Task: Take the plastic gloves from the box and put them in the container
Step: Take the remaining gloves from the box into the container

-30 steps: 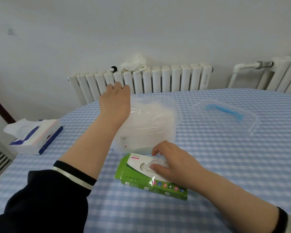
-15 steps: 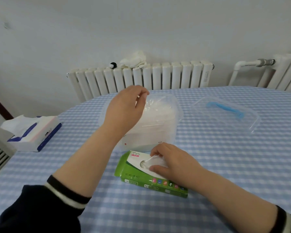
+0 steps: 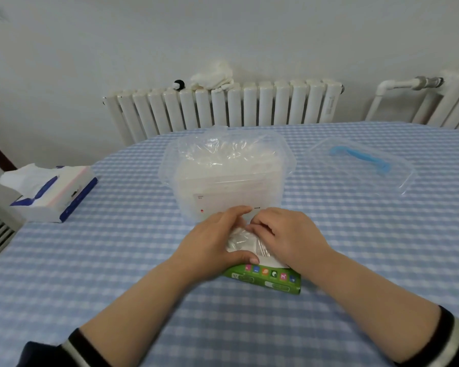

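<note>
A green and white glove box (image 3: 269, 279) lies flat on the checked table, just in front of me. My left hand (image 3: 212, 245) lies over its left half, thumb along the near edge. My right hand (image 3: 286, 237) is on the right half, fingers curled and pinching a clear plastic glove (image 3: 243, 241) at the box's opening. Behind the box stands an open clear container (image 3: 228, 178), with crumpled clear gloves piled up to its rim.
The container's clear lid (image 3: 361, 165) with a blue handle lies to the right. A tissue box (image 3: 48, 194) sits at the table's left edge. White radiators (image 3: 223, 109) line the wall behind, with a cloth on top.
My left hand came back from above the container and now rests on the glove box. The right hand stays at the box's opening, with a glove now showing between the hands.
</note>
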Motion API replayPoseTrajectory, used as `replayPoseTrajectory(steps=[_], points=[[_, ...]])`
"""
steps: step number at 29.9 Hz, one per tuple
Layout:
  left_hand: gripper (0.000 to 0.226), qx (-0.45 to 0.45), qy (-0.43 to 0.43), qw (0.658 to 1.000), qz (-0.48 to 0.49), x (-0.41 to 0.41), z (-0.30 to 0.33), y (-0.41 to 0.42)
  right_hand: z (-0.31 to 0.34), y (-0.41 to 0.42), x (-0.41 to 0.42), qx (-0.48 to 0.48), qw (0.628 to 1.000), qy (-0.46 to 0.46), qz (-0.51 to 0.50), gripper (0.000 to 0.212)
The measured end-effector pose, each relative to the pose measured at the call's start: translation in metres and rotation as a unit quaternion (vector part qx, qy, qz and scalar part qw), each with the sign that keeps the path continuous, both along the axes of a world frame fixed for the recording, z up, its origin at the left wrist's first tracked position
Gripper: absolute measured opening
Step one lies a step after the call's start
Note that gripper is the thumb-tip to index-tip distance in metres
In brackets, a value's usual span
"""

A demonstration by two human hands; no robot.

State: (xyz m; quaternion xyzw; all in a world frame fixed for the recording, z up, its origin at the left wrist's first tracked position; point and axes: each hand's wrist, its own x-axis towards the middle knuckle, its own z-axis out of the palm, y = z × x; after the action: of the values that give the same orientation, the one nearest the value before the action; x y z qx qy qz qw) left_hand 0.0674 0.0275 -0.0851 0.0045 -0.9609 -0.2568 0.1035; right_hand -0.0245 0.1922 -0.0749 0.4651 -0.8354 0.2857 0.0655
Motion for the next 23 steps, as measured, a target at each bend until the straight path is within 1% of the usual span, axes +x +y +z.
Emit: replayPoseTrajectory(steps=[3,5,6,8,11,13,15,17,19,21,23], points=[[0.093,-0.015,-0.01,1.0,0.012,0.001,0.001,0.003,-0.001,0.0,-0.001,-0.007,1.0,-0.012,-0.014,0.022],[0.093,-0.018,-0.012,1.0,0.021,0.002,0.002,0.003,0.001,0.002,-0.001,-0.055,0.996,-0.062,-0.034,0.017],[0.092,-0.017,-0.012,1.0,0.023,0.003,0.003,0.002,0.004,0.003,0.0,-0.099,0.99,-0.088,-0.046,0.014],[0.089,-0.014,-0.018,0.999,0.024,0.002,0.004,0.003,0.013,0.006,-0.001,-0.207,0.967,-0.125,-0.075,0.012],[0.079,-0.01,-0.029,0.999,0.028,0.002,0.004,0.004,0.033,0.011,-0.003,-0.354,0.911,-0.184,-0.103,0.015],[0.075,0.006,-0.032,0.999,0.03,0.002,0.004,0.003,0.041,0.015,-0.006,-0.401,0.888,-0.188,-0.125,0.022],[0.067,0.037,-0.039,0.998,0.024,0.001,0.006,0.004,0.045,0.017,-0.008,-0.428,0.872,-0.19,-0.14,0.022],[0.05,0.118,-0.032,0.992,0.011,-0.001,0.014,0.011,0.046,0.017,-0.008,-0.455,0.857,-0.193,-0.149,0.017],[0.044,0.242,-0.005,0.97,-0.001,-0.005,0.026,0.024,0.046,0.015,-0.006,-0.477,0.841,-0.204,-0.155,0.014],[0.043,0.366,0.018,0.931,0.004,-0.013,0.038,0.037,0.047,0.014,-0.004,-0.503,0.821,-0.223,-0.151,0.015],[0.039,0.456,0.025,0.888,0.041,-0.024,0.048,0.047,0.048,0.014,-0.001,-0.528,0.803,-0.238,-0.14,0.017]])
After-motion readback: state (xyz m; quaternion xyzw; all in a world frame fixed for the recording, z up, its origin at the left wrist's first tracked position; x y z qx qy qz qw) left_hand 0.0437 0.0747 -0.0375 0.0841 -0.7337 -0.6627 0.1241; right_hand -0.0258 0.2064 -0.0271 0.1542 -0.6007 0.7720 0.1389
